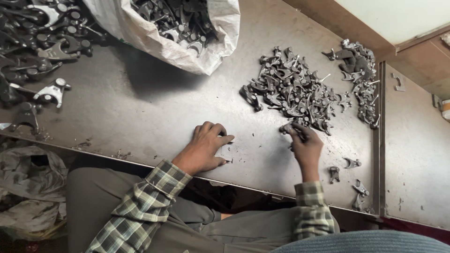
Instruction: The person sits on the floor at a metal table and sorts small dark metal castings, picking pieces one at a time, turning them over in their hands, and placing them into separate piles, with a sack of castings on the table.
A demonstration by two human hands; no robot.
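Observation:
My left hand (205,147) rests on the dark metal table (140,112), its fingers curled over a small dark metal part that barely shows at the fingertips. To its right, my right hand (305,145) pinches a small forked metal part (287,127) at the near edge of a heap of similar dark parts (290,89). A second, smaller heap (360,77) lies further right. Both sleeves are green plaid.
A white woven sack (187,44) full of metal parts lies open at the back. Larger forked castings (37,51) crowd the back left. A few loose parts (351,175) lie near the front right edge. A second table (417,150) adjoins on the right.

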